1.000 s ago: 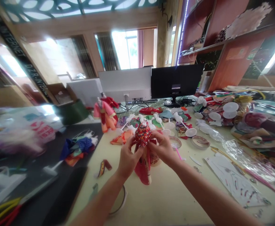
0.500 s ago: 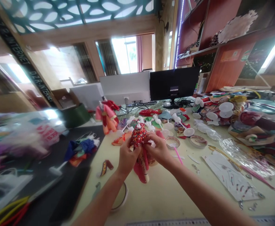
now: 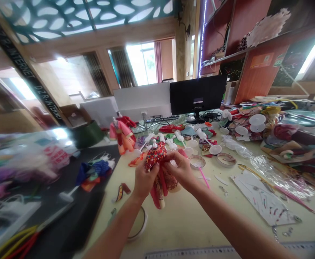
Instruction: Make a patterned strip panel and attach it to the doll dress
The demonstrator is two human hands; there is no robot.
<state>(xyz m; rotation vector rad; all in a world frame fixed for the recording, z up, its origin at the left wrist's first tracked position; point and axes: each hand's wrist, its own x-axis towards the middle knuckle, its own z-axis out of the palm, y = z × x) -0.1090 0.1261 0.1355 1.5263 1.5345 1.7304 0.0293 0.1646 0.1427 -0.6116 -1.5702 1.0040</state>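
Note:
A small white mannequin dressed in a red patterned garment (image 3: 156,154) is held up over the pale table (image 3: 189,230). My left hand (image 3: 145,180) grips its left side, the thumb pressed on the cloth. On the other side my right hand (image 3: 179,169) pinches the red fabric between thumb and fingers. Long red and cream cloth pieces (image 3: 160,192) hang below the hands. Whatever lies between my fingertips is too small to make out.
Dressed mannequins and white round stands (image 3: 215,149) lie behind the hands. Tape rolls (image 3: 226,160), a white card with trinkets (image 3: 265,198) and a ruler (image 3: 200,251) are on the table. Two monitors (image 3: 199,97) stand at the back.
The garment's top has tilted and shifted left with my left hand. My right hand still pinches the cloth, nearly in the same place.

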